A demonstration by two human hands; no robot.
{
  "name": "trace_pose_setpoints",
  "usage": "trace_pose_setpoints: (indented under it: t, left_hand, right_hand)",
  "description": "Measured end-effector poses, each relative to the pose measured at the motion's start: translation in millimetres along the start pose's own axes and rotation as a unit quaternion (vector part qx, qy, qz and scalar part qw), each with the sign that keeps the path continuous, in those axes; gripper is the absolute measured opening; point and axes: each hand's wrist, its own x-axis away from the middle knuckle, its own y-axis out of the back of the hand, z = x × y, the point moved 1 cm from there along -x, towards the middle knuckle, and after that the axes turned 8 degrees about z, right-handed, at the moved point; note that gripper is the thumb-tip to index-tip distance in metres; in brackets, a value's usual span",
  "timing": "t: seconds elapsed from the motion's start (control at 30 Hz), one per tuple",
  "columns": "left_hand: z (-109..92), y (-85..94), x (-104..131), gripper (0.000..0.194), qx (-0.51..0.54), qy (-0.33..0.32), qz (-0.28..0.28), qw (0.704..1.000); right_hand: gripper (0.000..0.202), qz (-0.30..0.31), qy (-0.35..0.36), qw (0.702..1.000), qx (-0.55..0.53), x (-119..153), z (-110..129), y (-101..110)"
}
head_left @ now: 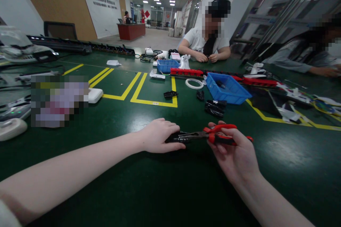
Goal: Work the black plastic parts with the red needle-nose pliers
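My right hand [234, 145] is closed around the red and black handles of needle-nose pliers [220, 136]. The pliers point left, and their jaws reach the black ribbed piece [183, 138] under my left hand. My left hand [161, 136] grips that dark piece against the green table, thumb on the near side and fingers over the top. Most of the piece is hidden by the fingers, so its exact kind does not show. Beyond the pliers lies a bundle of similar black pieces [215, 108], with smaller black pieces [200, 95] behind it.
A blue bin [229, 90] stands behind the bundle, near a roll of white tape [194, 84]. Red strips [186, 72] run along the table's middle. Yellow tape [154, 104] marks the green top. A white box [95, 95] lies left. Co-workers [205, 46] sit across and at right.
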Motion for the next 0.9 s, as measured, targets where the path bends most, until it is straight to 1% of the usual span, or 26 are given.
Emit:
trace_pose_setpoints:
  t: [0.27,0.4,0.67,0.9]
  left_hand:
    - [-1.7,0.4,0.2,0.036,0.007,-0.003,-0.011,1.000]
    - [-2.3,0.1,-0.6,0.036,0.002,-0.003,-0.007,1.000]
    - [-2.7,0.9,0.6,0.036,0.014,-0.005,-0.006,1.000]
    - [-2.5,2.0,1.2,0.038,0.020,-0.002,-0.004,1.000]
  right_hand:
    - [0.029,0.008,-0.007,1.000,0.001,0.8,-1.0,-0.7]
    - [0.029,0.008,-0.014,1.000,0.005,1.6,-1.6,-2.5]
    - [0.031,-0.009,-0.012,1.000,0.019,1.4,-0.7,-3.4]
    - [0.027,-0.020,-0.011,0.999,0.025,1.1,1.6,-3.2]
